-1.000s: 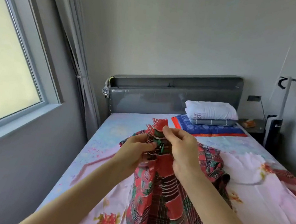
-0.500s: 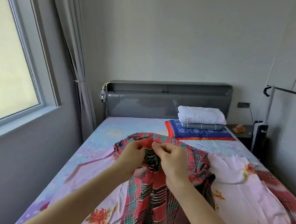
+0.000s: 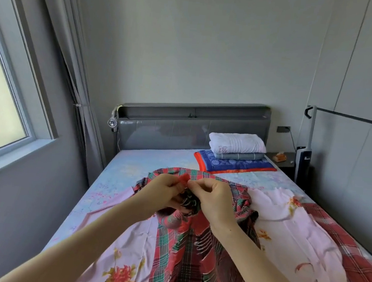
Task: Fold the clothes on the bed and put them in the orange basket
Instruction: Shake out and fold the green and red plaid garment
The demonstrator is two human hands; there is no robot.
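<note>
Bunched, red-green plaid cloth (image 3: pixel 192 250) hangs from both hands (image 3: pixel 189 193).

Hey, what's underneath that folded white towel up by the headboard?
The white towel sits on a folded grey cloth, which lies on a blue blanket with an orange edge. Anything beneath that blanket is covered.
</note>
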